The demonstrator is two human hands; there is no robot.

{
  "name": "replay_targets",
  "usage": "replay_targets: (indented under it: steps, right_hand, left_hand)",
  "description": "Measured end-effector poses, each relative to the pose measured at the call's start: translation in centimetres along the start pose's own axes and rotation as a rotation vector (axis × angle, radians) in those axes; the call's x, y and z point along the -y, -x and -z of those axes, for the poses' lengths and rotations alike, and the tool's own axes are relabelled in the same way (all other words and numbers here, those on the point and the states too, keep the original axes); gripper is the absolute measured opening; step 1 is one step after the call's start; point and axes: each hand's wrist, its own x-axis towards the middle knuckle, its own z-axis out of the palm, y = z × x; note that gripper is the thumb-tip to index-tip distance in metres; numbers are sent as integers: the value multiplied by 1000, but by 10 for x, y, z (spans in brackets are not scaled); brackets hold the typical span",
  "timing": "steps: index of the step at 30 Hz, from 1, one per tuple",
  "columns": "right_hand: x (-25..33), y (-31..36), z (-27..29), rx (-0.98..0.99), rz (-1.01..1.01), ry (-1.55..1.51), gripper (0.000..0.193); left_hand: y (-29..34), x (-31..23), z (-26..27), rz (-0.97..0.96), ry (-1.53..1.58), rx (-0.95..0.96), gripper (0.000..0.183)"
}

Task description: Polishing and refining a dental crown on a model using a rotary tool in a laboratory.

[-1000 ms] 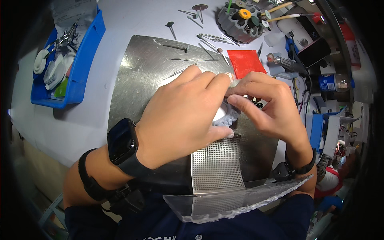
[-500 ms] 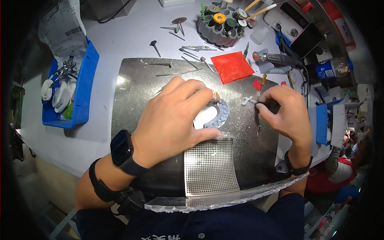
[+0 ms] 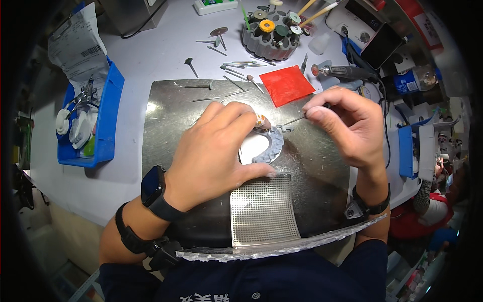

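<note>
The left hand (image 3: 209,148) grips a grey dental model (image 3: 274,149). The right hand (image 3: 348,126) pinches a thin tool (image 3: 295,121) pointing toward eight o'clock.

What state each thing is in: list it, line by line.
Left hand, gripping model
Right hand, pinching tool
Model, partly covered by left hand
Tool, tip near model
Bin, uncovered, holding things
Rack, upright, partly filled
Watch, screen dark
Loose burs, scattered
Red sheet, flat
Steel plate, speckled
Control box, display lit
</note>
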Motion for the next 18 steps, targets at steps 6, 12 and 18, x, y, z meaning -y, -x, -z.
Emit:
replay_targets:
  steps: [6, 12, 18]
  right_hand:
    - [-6, -6, -20, 36, 273, 414, 10]
    - [-10, -10, -21, 92, 309, 423, 11]
    - [-2, -20, -17, 221, 454, 465, 15]
  left_hand:
    - [0, 0, -1, 38, 21, 1, 65]
    - [1, 1, -1, 40, 26, 6, 67]
    - [0, 2, -3, 38, 21, 21, 68]
